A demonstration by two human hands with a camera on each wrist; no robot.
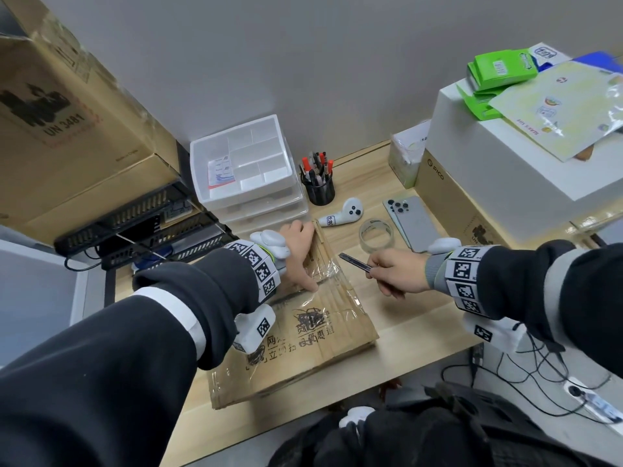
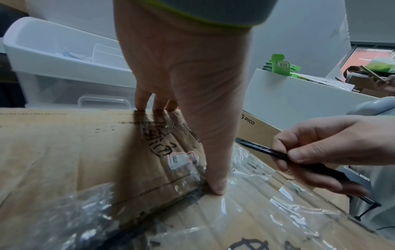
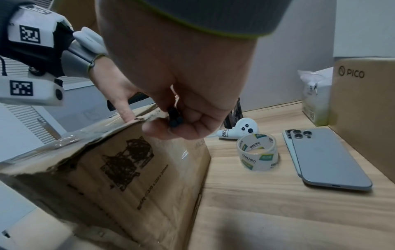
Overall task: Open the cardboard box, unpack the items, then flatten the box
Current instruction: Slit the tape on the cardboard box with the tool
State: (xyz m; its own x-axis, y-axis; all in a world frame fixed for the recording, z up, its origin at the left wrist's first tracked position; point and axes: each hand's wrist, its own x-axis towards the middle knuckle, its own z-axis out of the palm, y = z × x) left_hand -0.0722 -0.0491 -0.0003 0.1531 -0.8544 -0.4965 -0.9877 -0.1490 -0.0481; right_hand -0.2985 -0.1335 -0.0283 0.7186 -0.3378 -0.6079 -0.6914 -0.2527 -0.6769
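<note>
Both hands are at the cardboard box [image 1: 303, 335], which sits on the desk [image 1: 421, 318] under and between them, flaps down and clear tape [image 2: 252, 206] across the top seam. By the look of it the task has barely begun: the box is sealed, nothing has been taken out, and unpacking and flattening are all still to do.

Left hand [image 1: 300, 251] lies spread on the box top, fingers straight, reaching to the far edge, with the thumb [image 2: 215, 177] pressing at the seam where the tape crosses. It holds nothing; it looks to be steadying the box.

Right hand [image 1: 394, 271] hovers just beside the box's right edge, fingers curled round a slim black utility knife [image 1: 357, 262] whose tip points toward the left thumb, apart from the tape. Cutting the seam seems the step in hand.

Beyond the right hand lie two phones [image 3: 327, 155], a roll of clear tape [image 3: 257, 152] and a small white controller [image 3: 239, 130], none of them touched.
</note>
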